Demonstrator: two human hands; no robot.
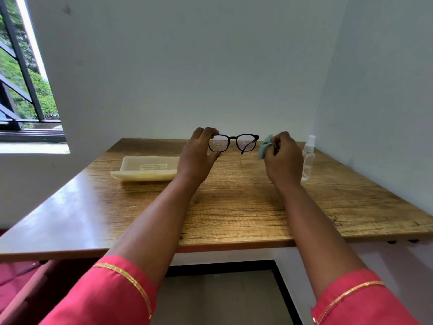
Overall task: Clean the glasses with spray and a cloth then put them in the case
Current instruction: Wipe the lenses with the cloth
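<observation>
Two hands up: your L hand (199,151) pinches glasses (234,143) by frame end, lenses exposed for wiping; R hand (282,156) clutches cloth (264,146) beside them. Case (145,171), spray bottle (308,158) near table's (234,207) back edge.

- The left hand (196,153) holds black-framed glasses (234,142) up above the wooden worktop (234,207), pinching the frame's left end; droplets speckle the lenses.
- The right hand (283,158) grips a crumpled pale blue cloth (264,146) just beside the frame's right end.
- A clear spray bottle (308,158) with a white nozzle stands upright behind the right hand.
- A cream glasses case (146,171) lies on the worktop to the left.
- Pink sleeves with gold trim cover both upper arms.
</observation>
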